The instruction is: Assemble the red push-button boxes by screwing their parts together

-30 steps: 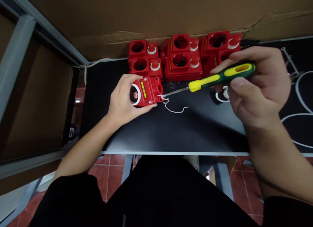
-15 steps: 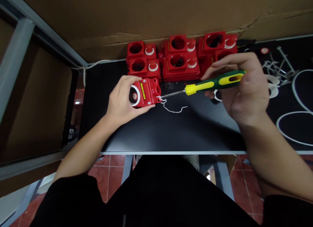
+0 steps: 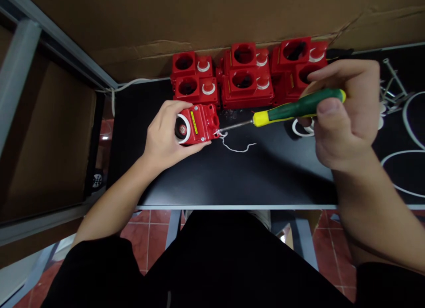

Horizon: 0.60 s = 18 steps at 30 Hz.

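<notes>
left hand [image 3: 162, 133] grips a red housing [image 3: 201, 127] toward the table's [image 3: 232, 179] left edge, seemingly bracing it against the screwdriver [image 3: 292, 111] the right hand [image 3: 351, 120] clasps.

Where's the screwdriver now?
Head view, right of centre: the screwdriver is in the right hand, tip at the white cord by the red box in the left hand.

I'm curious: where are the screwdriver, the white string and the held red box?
Screwdriver [image 3: 282, 113]: head view, on the handle's front half.
White string [image 3: 237, 151]: head view, on its loose curve.
Held red box [image 3: 202, 123]: head view, on its casing.
</notes>
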Available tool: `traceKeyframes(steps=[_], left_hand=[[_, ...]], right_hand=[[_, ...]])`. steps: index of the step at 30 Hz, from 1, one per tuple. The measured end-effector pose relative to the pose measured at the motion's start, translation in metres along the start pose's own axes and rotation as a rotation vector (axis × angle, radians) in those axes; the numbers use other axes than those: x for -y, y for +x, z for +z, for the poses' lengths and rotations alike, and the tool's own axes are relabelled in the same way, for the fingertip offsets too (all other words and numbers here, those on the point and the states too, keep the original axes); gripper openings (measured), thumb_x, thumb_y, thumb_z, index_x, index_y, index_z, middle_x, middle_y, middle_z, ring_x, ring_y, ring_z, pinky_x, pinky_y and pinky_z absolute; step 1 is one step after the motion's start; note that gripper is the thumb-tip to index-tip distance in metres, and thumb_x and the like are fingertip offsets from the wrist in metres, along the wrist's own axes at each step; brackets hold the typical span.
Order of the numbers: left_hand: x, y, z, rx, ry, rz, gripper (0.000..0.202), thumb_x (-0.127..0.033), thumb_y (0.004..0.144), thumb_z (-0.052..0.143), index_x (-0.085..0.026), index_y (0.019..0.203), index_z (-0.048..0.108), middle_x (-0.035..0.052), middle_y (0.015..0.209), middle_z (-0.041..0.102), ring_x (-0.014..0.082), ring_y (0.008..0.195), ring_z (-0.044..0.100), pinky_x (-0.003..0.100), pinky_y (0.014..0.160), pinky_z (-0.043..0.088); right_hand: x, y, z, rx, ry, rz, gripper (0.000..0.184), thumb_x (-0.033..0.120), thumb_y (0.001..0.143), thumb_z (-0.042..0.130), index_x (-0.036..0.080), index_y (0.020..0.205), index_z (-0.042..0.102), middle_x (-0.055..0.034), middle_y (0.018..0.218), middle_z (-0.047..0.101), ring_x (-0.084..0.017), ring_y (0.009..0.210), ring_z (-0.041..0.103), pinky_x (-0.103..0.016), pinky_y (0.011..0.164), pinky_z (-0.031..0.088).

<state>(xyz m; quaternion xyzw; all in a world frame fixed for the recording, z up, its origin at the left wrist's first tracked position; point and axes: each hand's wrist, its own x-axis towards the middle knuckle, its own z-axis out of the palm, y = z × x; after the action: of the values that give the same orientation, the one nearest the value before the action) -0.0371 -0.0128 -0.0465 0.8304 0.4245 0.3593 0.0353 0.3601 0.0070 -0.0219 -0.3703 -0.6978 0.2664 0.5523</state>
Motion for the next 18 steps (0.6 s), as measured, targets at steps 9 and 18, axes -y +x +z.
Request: traceKeyframes(steps=[9,18], left_hand=[[0.011,0.001,0.010,-0.064,-0.073,0.093,0.097,-0.086,0.101,0.106,-0.038,0.172,0.060,0.0103,0.152,0.086,0.0417,0.132,0.089,0.073,0.107,0.082],[0.008,0.009,0.006,-0.140,-0.047,0.180,0.103,-0.086,0.093,0.113,-0.039,0.170,0.064,0.0126,0.141,0.090,0.0430,0.117,0.092,0.070,0.089,0.083]], right_hand=[[-0.015,0.004,0.002,0.003,0.065,-0.210,0.049,0.076,0.112,0.086,0.046,0.150,0.090,-0.0066,0.120,0.070,-0.023,0.088,0.069,-0.036,0.061,0.065],[-0.015,0.004,0.007,0.126,0.120,-0.248,0.054,0.079,0.115,0.085,0.043,0.154,0.082,-0.0046,0.118,0.086,-0.025,0.084,0.081,-0.039,0.065,0.063]])
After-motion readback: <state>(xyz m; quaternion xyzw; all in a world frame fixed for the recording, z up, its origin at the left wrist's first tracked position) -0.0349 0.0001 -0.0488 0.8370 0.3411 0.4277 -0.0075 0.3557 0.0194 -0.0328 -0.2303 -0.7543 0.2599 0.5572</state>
